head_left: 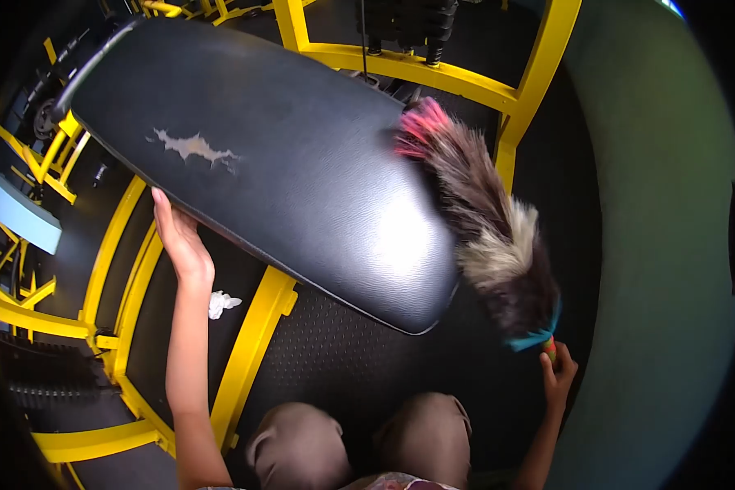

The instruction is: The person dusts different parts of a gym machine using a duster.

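A long black padded gym bench (302, 155) slants across the view, its cover torn in one patch. At its near left edge is my left hand (184, 245), fingers stretched out along the side of the pad, some of them hidden behind it. On the right, my right hand (558, 374) is closed around the short coloured handle of a feather duster (498, 220). The duster has brown and cream feathers, a pink tip and a teal collar. Its pink end overlaps the right edge of the pad.
Yellow steel frames (253, 351) stand under and around the bench. A crumpled white tissue (223, 304) lies below, beside my left forearm. A green-grey wall (661, 245) rises close on the right. Weight stacks (404, 24) show at the back, above my knees (298, 449).
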A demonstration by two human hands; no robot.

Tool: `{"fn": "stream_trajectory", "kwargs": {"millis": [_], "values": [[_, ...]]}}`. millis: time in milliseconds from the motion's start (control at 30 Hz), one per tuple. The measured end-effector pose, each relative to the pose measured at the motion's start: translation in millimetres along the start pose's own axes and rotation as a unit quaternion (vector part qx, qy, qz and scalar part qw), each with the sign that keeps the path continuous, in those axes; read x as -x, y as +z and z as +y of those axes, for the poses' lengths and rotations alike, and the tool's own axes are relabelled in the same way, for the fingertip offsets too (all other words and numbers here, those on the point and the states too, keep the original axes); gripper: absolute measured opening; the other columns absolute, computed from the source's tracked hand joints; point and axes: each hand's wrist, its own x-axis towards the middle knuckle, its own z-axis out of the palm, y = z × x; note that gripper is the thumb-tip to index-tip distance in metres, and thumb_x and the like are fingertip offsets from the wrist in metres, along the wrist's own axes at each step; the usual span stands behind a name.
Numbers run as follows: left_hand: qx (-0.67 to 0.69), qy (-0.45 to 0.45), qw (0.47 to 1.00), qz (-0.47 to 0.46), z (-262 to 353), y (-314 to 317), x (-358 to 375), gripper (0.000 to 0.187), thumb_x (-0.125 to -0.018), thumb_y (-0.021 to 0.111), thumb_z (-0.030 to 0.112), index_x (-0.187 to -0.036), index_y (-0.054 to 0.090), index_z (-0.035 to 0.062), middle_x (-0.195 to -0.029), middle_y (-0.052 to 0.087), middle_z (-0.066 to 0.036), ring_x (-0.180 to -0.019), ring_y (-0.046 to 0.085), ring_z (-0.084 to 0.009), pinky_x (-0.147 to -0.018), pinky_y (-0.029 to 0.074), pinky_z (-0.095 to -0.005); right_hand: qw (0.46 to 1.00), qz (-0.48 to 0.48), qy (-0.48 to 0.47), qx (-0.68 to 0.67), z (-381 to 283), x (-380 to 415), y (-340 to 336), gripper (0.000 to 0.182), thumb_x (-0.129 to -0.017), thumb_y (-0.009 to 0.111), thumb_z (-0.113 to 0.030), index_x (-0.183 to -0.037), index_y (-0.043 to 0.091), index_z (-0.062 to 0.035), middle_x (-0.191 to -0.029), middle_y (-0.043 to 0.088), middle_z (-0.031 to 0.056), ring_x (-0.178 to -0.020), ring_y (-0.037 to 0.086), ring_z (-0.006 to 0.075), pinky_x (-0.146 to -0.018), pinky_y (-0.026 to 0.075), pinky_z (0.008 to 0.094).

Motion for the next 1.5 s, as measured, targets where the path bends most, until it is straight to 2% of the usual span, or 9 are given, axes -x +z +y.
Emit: {"fn": "stream_trajectory", "kwargs": {"millis": [133, 267, 467, 667, 833, 1067, 1333, 1433, 1500], "values": [[-0.007, -0.076, 0.995, 0.072, 4, 20, -18, 0.044, -0.076, 0.068, 0.024, -0.110, 0.050, 0.0029, -0.108, 0.053, -0.007, -0.096, 0.053, -0.0170, -0.083, 0.045, -0.0317, 0.999, 0.018, 0.035, -0.019, -6, -26, -18, 0.019, -0.075, 0.065, -0.013, -0.087, 0.056, -0.0003, -0.055, 0.040, 0.0006, -0.050, 0.036, 0.0055, -0.046, 0.028, 0.0214], [0.016, -0.063, 0.993, 0.100, 3, 37, -16, 0.043, -0.073, 0.071, 0.021, -0.106, 0.051, 0.0029, -0.103, 0.055, -0.007, -0.089, 0.056, -0.0194, -0.075, 0.050, -0.0340, 0.996, -0.040, -0.064, -0.047, -27, -80, -34, 0.025, -0.073, 0.069, -0.016, -0.089, 0.058, -0.0007, -0.056, 0.048, 0.0066, -0.049, 0.044, 0.0086, -0.048, 0.035, 0.0217], [-0.004, -0.062, 0.987, 0.148, 2, 44, -14, 0.037, -0.074, 0.070, 0.024, -0.101, 0.053, 0.0045, -0.103, 0.055, -0.007, -0.089, 0.055, -0.0206, -0.074, 0.050, -0.0343, 0.970, -0.188, -0.146, 0.051, -69, -148, -30, 0.036, -0.073, 0.066, -0.039, -0.085, 0.058, -0.0064, -0.059, 0.057, 0.0135, -0.057, 0.060, 0.0286, -0.052, 0.046, 0.0336], [-0.120, -0.010, 0.977, 0.177, -5, 44, -14, 0.050, -0.081, 0.062, 0.031, -0.115, 0.042, 0.0001, -0.109, 0.051, -0.011, -0.093, 0.053, -0.0202, -0.079, 0.047, -0.0324, 0.977, -0.122, -0.174, 0.032, -59, -192, -34, 0.034, -0.072, 0.067, -0.038, -0.080, 0.058, -0.0057, -0.061, 0.058, 0.0110, -0.056, 0.060, 0.0266, -0.052, 0.047, 0.0332], [-0.155, 0.032, 0.976, 0.152, -5, 51, -10, 0.047, -0.086, 0.056, 0.028, -0.120, 0.040, 0.0001, -0.116, 0.048, -0.009, -0.102, 0.047, -0.0183, -0.088, 0.038, -0.0299, 0.961, -0.211, -0.178, -0.019, -47, -260, -18, 0.035, -0.067, 0.071, -0.036, -0.071, 0.056, -0.0051, -0.054, 0.052, 0.0098, -0.047, 0.054, 0.0255, -0.047, 0.041, 0.0315], [-0.225, -0.055, 0.954, 0.190, 8, 58, -1, 0.055, -0.087, 0.051, 0.034, -0.127, 0.032, 0.0010, -0.122, 0.044, -0.011, -0.106, 0.046, -0.0195, -0.092, 0.036, -0.0301, 0.939, -0.267, -0.215, 0.001, -65, -378, -4, 0.037, -0.066, 0.072, -0.033, -0.061, 0.051, -0.0037, -0.046, 0.043, 0.0100, -0.039, 0.046, 0.0249, -0.041, 0.035, 0.0313], [-0.302, -0.058, 0.925, 0.225, 3, 50, 0, 0.058, -0.088, 0.047, 0.038, -0.129, 0.031, 0.0006, -0.124, 0.042, -0.011, -0.112, 0.041, -0.0203, -0.096, 0.031, -0.0294, 0.898, -0.317, -0.304, 0.012, -92, -429, 36, 0.034, -0.072, 0.068, -0.035, -0.066, 0.055, -0.0040, -0.048, 0.050, 0.0115, -0.043, 0.054, 0.0267, -0.043, 0.042, 0.0326], [-0.253, -0.074, 0.944, 0.201, 5, 53, 1, 0.061, -0.087, 0.047, 0.040, -0.130, 0.030, 0.0002, -0.125, 0.041, -0.012, -0.111, 0.042, -0.0209, -0.096, 0.031, -0.0297, 0.901, -0.362, -0.233, -0.052, -73, -435, 65, 0.030, -0.073, 0.068, -0.031, -0.071, 0.057, -0.0025, -0.051, 0.050, 0.0117, -0.043, 0.053, 0.0236, -0.044, 0.041, 0.0301], [-0.318, -0.123, 0.904, 0.259, 13, 69, 1, 0.069, -0.085, 0.050, 0.044, -0.132, 0.026, -0.0004, -0.127, 0.038, -0.013, -0.113, 0.040, -0.0218, -0.097, 0.031, -0.0303, 0.885, -0.407, -0.200, -0.106, -64, -437, 89, 0.025, -0.074, 0.067, -0.023, -0.073, 0.056, -0.0015, -0.052, 0.045, 0.0095, -0.043, 0.046, 0.0199, -0.045, 0.038, 0.0276]]}}
